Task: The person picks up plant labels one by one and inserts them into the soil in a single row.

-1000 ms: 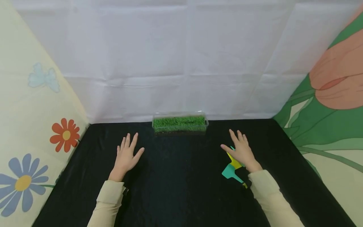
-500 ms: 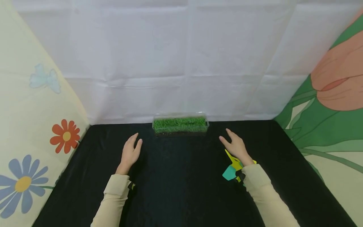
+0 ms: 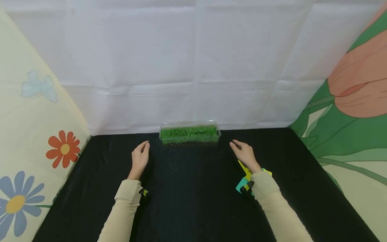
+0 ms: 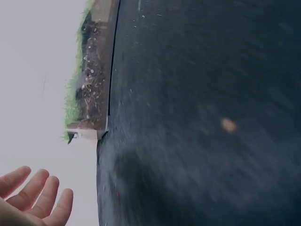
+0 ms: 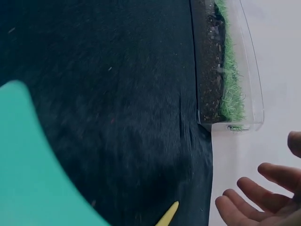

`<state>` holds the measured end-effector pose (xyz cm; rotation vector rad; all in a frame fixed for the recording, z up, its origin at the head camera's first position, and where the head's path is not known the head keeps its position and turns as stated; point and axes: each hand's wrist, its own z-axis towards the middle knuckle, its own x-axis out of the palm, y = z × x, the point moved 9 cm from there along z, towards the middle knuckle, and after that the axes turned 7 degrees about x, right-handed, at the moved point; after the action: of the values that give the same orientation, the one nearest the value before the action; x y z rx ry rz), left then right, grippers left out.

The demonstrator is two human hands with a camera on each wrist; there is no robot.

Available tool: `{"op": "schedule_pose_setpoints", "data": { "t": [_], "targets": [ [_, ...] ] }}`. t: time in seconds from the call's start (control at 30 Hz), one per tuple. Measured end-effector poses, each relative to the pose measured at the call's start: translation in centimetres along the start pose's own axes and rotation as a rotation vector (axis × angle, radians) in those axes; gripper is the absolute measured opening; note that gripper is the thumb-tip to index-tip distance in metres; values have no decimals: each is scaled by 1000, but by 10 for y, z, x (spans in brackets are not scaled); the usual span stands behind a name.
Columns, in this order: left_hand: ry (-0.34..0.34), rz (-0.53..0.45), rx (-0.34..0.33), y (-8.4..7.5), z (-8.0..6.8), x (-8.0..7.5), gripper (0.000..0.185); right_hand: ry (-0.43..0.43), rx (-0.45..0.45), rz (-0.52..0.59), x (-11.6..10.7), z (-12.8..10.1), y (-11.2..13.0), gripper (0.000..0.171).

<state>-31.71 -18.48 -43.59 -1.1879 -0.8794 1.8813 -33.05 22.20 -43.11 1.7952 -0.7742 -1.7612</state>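
Note:
A clear plastic box [image 3: 189,133] of green grass over dark soil stands at the back of the black table, seen also in both wrist views. My left hand [image 3: 140,160] is in the air to the box's left, its fingers [image 4: 35,195] loosely bent around nothing. On the other side, my right hand [image 3: 245,155] hovers with relaxed fingers [image 5: 256,200], apart from the box. Beneath the right wrist lie flat T-shaped plant labels, a yellow label [image 3: 244,169] and a teal label [image 3: 242,184], partly hidden by the sleeve. In the right wrist view the teal label [image 5: 37,169] looms close.
Black cloth [image 3: 184,201] covers the table. A white sheet [image 3: 193,67] hangs right behind the box. Printed flower panels [image 3: 65,148] flank both sides. A small wrist camera [image 3: 143,192] sits at the left cuff.
Both hands have moved inward, and their spread fingers have relaxed into a loose bend. The right forearm now covers more of the plant labels. The box stays put.

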Motion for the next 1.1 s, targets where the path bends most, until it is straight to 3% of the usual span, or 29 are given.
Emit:
{"op": "schedule_pose_setpoints", "data": {
  "t": [0.2, 0.37, 0.5, 0.7, 0.9, 1.1],
  "targets": [
    [-34, -126, -156, 13, 12, 12, 33, 27, 92, 150, 5, 9, -3, 52],
    [-49, -162, -256, 24, 19, 21, 32, 31, 153, 228, 10, 17, -1, 49],
    [-76, -188, -285, 28, 23, 25, 31, 18, 195, 312, 13, 26, -4, 48],
    [-56, -241, -321, 31, 28, 32, 33, 12, 226, 455, 17, 37, -6, 47],
    [3, -303, -374, 30, 31, 42, 36, 24, 296, 484, 25, 46, -4, 42],
    [40, -327, -415, 27, 33, 50, 35, 62, 293, 512, 30, 50, 4, 42]
  ]
}}
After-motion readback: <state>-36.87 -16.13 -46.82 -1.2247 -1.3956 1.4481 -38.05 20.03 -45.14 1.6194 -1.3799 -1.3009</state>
